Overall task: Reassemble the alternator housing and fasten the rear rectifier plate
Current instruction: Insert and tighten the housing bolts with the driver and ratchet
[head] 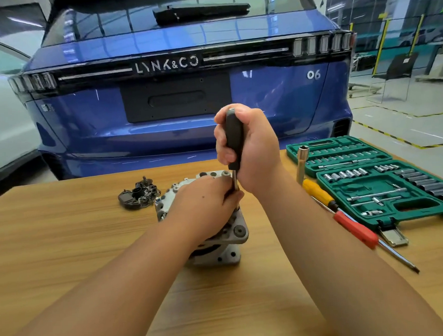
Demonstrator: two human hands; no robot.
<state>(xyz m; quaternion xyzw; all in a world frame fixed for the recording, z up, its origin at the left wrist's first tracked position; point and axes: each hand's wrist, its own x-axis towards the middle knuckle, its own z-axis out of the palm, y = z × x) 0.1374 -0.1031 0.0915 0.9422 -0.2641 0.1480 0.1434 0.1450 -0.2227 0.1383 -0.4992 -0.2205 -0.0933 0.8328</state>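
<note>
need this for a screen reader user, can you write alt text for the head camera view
A person's right hand grips a black-handled driver held upright over an alternator on a wooden table, while the left hand pinches the driver's shaft. A dark rectifier plate lies left of it, an open green socket set and two screwdrivers right, a blue car behind.

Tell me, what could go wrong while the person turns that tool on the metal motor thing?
The driver stands tall on the alternator; it might slip off, toward the left hand pinching its shaft. The alternator stands on a narrow base and might tip. The right hand grips the handle.
</note>
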